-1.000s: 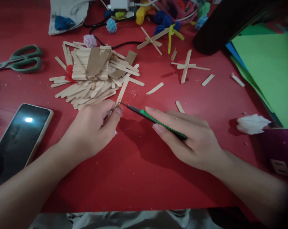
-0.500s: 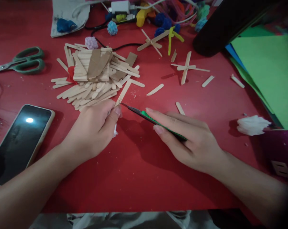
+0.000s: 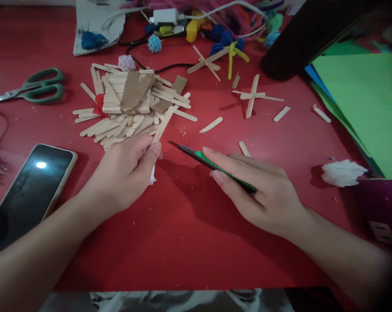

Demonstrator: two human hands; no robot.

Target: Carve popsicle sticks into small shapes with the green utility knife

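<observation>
1 flat wooden stick (image 3: 163,125), rounded ends, slants off near-right edge of stick pile (image 3: 124,108). Left hand (image 3: 124,173) curled shut, pinching stick's lower end. Right hand (image 3: 264,195) closed round green ribbed cutter (image 3: 212,162). Thin blade tip just right of pile, apart from stick.

Stick (image 3: 165,122) base, white wad (image 3: 153,176) (perhaps tissue) half-hidden in left hand (image 3: 126,173).

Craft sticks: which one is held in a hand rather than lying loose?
The stick pinched in the left hand, beside the knife in the right hand; the others lie unheld.
</observation>
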